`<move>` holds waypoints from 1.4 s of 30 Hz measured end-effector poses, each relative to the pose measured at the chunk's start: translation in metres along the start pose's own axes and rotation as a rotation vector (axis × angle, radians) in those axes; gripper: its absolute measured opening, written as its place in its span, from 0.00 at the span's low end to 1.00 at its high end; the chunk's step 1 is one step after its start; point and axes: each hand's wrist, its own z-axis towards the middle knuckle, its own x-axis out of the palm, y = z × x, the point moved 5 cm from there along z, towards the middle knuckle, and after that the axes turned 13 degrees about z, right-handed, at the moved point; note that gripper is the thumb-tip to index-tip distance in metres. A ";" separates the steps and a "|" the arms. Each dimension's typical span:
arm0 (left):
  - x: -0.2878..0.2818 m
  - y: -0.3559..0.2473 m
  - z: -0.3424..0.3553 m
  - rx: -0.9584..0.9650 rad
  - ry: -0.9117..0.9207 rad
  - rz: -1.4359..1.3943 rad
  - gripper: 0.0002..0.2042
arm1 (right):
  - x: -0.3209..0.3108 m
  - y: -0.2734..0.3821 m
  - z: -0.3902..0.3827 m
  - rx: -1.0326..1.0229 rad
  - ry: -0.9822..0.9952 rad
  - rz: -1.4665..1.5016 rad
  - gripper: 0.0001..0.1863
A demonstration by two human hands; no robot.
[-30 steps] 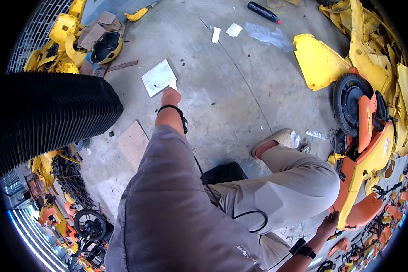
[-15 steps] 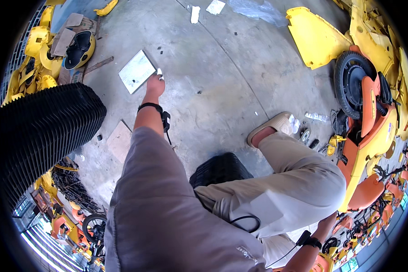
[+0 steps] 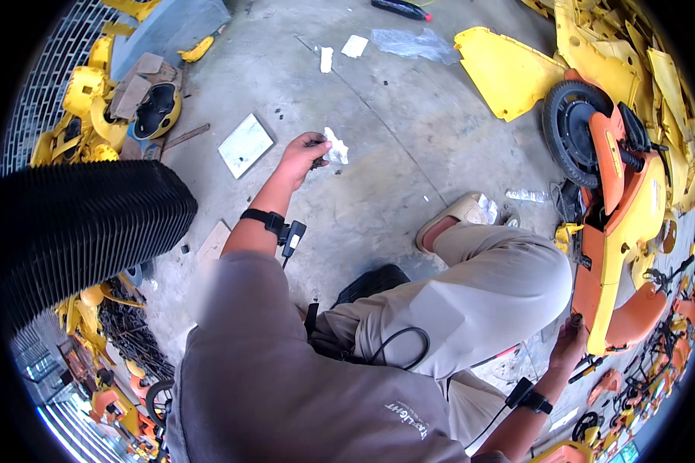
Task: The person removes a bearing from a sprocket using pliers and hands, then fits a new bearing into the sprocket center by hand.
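Reaching out over the grey concrete floor [image 3: 409,147], the left hand [image 3: 300,158] has its grip closed on a small dark part, too small to make out, together with a crumpled scrap of white paper or cloth [image 3: 335,148]. The scrap sticks out from the fingertips on the side away from the flat white square tile [image 3: 245,144], which lies on the floor just beside the hand and apart from it. Judging by its creases, the scrap is light, soft and limp; a pinch anywhere along its bunched edge should hold it, though the dark part looks easy to drop and wants a firm fingertip pinch.

The right hand [image 3: 568,346] is well apart from the tile, down past the bent knee, its fingers curled against the lower edge of the orange and yellow plastic scooter body [image 3: 622,255]; I cannot tell whether that grip is closed on the edge or only resting there.
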 end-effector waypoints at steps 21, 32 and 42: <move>0.220 -0.255 -0.253 1.086 0.298 0.888 0.15 | 0.298 0.094 -0.201 -0.699 0.788 -0.641 0.14; 0.237 -0.253 -0.315 1.500 0.094 1.009 0.10 | 0.308 0.069 -0.229 -1.300 0.779 -0.822 0.03; 0.219 -0.251 -0.321 1.568 -0.103 0.730 0.11 | 0.286 0.057 -0.190 -0.534 0.590 -0.169 0.12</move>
